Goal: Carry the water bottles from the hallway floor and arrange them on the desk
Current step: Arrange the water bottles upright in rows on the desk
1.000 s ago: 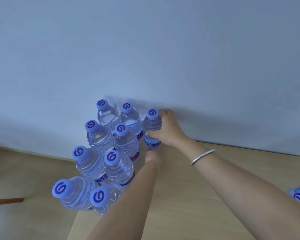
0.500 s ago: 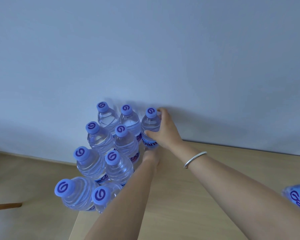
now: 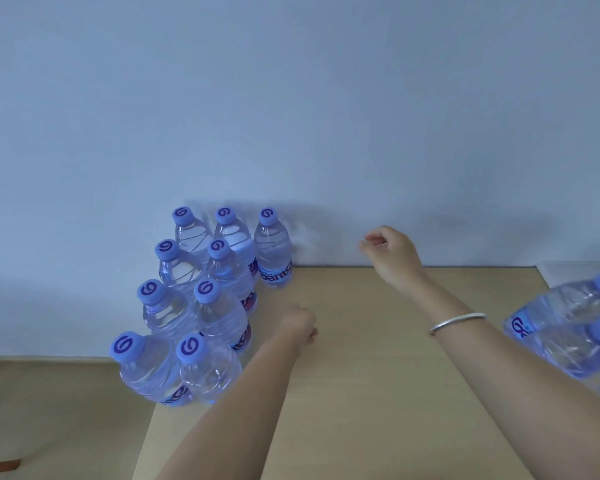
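Note:
Several clear water bottles with blue caps (image 3: 201, 306) stand in rows at the left end of the wooden desk (image 3: 361, 393), against the wall. The bottle at the back right of the group (image 3: 273, 252) stands alone and upright. My right hand (image 3: 392, 252), with a silver bracelet on the wrist, hovers to the right of it, fingers loosely curled and holding nothing. My left hand (image 3: 300, 323) is closed in a loose fist just right of the front bottles, with nothing visible in it. Two more bottles (image 3: 575, 327) show at the right edge.
A plain pale wall (image 3: 291, 116) rises directly behind the desk. The desk's left edge runs just under the front bottles, with wooden floor (image 3: 49, 410) below it. A pale flat thing (image 3: 582, 271) shows at the far right corner.
My right hand has let go of the back right bottle and pulled away to the right. My left hand has drawn back a little. The view has shifted, bringing two bottles in at the right.

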The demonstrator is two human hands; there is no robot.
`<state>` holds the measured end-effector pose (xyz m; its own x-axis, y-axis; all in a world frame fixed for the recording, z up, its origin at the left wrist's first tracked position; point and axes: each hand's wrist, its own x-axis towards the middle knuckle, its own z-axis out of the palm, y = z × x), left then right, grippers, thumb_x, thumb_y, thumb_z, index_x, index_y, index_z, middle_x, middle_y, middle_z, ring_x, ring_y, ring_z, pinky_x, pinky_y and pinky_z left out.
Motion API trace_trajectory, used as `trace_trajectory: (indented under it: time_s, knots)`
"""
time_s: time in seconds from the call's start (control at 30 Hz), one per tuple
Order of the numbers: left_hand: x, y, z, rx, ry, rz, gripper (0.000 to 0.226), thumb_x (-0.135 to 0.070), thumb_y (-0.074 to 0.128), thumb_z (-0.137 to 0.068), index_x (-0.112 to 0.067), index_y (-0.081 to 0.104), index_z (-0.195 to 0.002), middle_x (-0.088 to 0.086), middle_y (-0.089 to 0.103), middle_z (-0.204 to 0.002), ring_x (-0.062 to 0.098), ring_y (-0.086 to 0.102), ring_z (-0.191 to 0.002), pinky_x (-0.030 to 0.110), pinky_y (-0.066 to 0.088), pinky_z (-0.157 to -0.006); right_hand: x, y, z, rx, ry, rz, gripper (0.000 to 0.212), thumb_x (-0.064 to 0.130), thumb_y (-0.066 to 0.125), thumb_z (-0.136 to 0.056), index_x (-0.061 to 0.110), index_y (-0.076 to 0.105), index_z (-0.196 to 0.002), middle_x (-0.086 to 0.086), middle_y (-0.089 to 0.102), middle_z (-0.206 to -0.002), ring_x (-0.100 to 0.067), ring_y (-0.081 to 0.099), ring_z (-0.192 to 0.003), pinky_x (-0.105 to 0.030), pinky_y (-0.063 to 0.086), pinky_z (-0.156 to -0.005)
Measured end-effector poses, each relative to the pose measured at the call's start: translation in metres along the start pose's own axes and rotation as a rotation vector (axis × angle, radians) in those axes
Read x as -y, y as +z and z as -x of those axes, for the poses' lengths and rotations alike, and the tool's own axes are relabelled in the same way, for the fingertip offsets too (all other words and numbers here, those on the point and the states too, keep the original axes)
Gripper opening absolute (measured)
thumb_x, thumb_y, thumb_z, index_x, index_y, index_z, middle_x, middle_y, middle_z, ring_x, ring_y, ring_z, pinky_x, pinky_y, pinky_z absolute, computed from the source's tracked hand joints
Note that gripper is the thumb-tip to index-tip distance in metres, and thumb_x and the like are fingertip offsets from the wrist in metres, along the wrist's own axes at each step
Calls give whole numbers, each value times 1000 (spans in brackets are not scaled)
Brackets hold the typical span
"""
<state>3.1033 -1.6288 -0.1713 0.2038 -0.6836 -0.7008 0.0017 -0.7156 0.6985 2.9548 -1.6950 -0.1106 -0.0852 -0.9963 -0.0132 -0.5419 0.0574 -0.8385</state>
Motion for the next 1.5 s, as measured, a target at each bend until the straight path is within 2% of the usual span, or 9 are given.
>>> trace_trajectory:
  time_s: [0.07, 0.13, 0.33, 0.57, 0.8, 1.07, 1.17, 1.3, 1.5]
  knots:
    - [6, 11, 7, 48, -8, -54, 17, 0, 37, -93, -13, 46, -88, 7, 47, -84, 13, 47, -60, 23, 38, -55, -13, -37, 10, -91, 25, 28, 15, 21, 63, -84, 11, 64, -96, -1, 61, -91, -15, 56, -86, -21, 36, -73]
    - [11, 28, 15, 101, -10, -118, 21, -3, 41, -94, -13, 43, -75, 6, 45, -75, 14, 48, -60, 24, 39, -56, -23, -75, 21, -171, 39, 84, 17, 20, 62, -84, 11, 64, -98, -1, 62, -94, -14, 55, -88, -21, 36, -76]
    - [15, 87, 41, 321, 68, -273, 14, -10, 47, -94, -15, 52, -106, 3, 48, -76, 14, 50, -63, 24, 41, -61, -54, -176, 58, -437, 124, 376, 28, 23, 58, -85, 8, 59, -109, -9, 57, -115, -26, 53, -106, -32, 39, -83]
    - [14, 137, 78, 497, 128, -383, 30, -8, 47, -92, -15, 53, -121, 2, 47, -76, 14, 48, -61, 24, 40, -63, -83, -206, 77, -375, 493, 487, 29, 23, 51, -86, 9, 45, -110, -16, 41, -120, -37, 46, -111, -39, 39, -86]
    - [13, 148, 87, 530, 147, -424, 21, -9, 47, -92, -18, 53, -110, 1, 47, -75, 14, 46, -57, 23, 39, -61, -93, -212, 63, -362, 471, 391, 29, 17, 56, -85, 10, 30, -95, -12, 44, -98, -29, 44, -82, -32, 31, -68]
    - [12, 147, 85, 506, 144, -451, 14, -11, 48, -93, -16, 53, -105, 2, 47, -75, 14, 47, -58, 23, 39, -60, -93, -218, 53, -372, 445, 461, 21, 11, 54, -86, 7, 34, -90, -11, 44, -91, -29, 44, -79, -32, 31, -65]
    - [10, 148, 83, 514, 147, -451, 11, -10, 48, -93, -14, 53, -102, 2, 47, -76, 14, 46, -58, 24, 39, -61, -90, -218, 50, -350, 419, 539, 25, 7, 52, -86, 10, 32, -71, -8, 42, -78, -29, 41, -78, -32, 30, -65]
    - [6, 143, 82, 485, 116, -424, 6, -11, 46, -94, -11, 52, -94, 3, 48, -77, 14, 49, -59, 24, 42, -60, -66, -214, 45, -301, 315, 597, 32, 1, 49, -78, 16, 27, -61, 1, 32, -62, -27, 36, -71, -29, 21, -49]
    - [-1, 123, 70, 401, 45, -258, 11, -9, 40, -96, -8, 50, -95, 5, 52, -77, 16, 54, -61, 26, 44, -59, -4, -220, 43, -307, 116, 500, 21, 21, 63, -79, 6, 49, -78, -8, 48, -79, -25, 44, -73, -29, 33, -65]
